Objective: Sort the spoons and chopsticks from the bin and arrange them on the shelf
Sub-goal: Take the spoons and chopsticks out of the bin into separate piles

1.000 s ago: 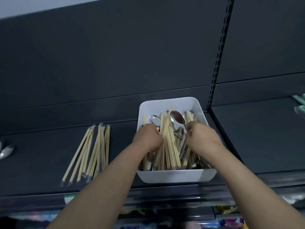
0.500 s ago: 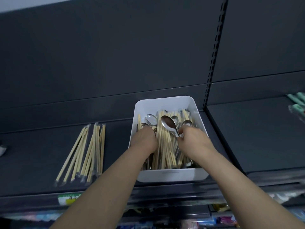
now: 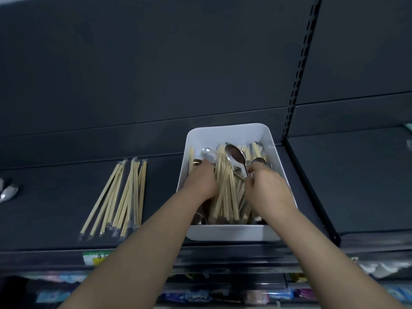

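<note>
Your right hand (image 3: 270,188) pinches the handle of a metal spoon (image 3: 235,156) between thumb and fingertips. Its bowl sticks up and away from your grip, above the wrapped chopsticks (image 3: 225,188) heaped in the white bin (image 3: 231,236). Your left hand (image 3: 200,182) reaches down into the bin's left side, against that bundle. Its fingers curl out of sight, so you cannot tell whether it holds anything. A second spoon bowl (image 3: 208,153) lies just beyond its knuckles. The bin sits on the dark shelf (image 3: 55,197). A sorted row of chopsticks (image 3: 120,197) lies to its left, and spoons (image 3: 9,194) lie at the far left edge.
</note>
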A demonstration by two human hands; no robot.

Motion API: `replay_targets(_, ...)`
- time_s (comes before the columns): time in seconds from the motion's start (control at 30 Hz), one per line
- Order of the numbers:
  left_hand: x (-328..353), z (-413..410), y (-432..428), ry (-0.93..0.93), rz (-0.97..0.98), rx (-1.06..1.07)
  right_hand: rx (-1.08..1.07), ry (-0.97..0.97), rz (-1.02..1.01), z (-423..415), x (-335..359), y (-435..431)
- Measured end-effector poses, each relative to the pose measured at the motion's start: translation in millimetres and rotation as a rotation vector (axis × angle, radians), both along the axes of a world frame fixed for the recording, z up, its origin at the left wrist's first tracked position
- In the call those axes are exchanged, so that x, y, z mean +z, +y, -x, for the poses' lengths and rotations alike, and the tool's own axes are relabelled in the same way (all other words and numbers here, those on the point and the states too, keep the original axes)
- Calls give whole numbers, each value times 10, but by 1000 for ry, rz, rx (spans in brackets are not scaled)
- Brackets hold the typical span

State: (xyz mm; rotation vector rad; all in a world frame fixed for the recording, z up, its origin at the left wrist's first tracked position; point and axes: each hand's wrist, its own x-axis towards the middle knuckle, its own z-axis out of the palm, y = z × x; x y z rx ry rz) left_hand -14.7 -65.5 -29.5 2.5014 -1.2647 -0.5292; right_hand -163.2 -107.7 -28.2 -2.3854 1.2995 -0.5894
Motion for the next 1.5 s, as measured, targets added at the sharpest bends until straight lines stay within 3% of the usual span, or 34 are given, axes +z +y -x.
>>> replay_targets(0.13,-52,45,-130,-40,215,-3,-41,-13,66,155,74,-112)
replay_targets(0.2,-18,119,-229,-75,235,-21,-62,-49,56,210,105,-142)
replay_targets(0.4,89,380,-578,-78,69,-124,-118,-164,-68,381,166,-206)
replay_targets(0.5,56,500,-633,-199,-56,-139,-155,-194,-130,449,179,-262)
replay_targets(0.6,-9,509,-642,-229,-43,-124,-151,-200,-165,431,193,-272)
replay_targets(0.73,26,353,-647,16,182,40,-151,-204,-182,391,208,-287)
replay_targets(0.8,126,247,-601,210,385,192,-141,-207,-175,310,252,-280)
replay_targets(0.9,312,86,-443,483,500,308,-125,-193,-148,112,362,-217)
replay_targets(1.03,504,-362,49,613,469,385,7,-184,-151,-435,445,52)
replay_targets(1.27,461,-1488,1722,493,492,608,293,-137,-228,-1798,325,1144)
replay_targets(1.5,272,-2720,3608,482,327,714,501,50,-340,-3340,-16,2762)
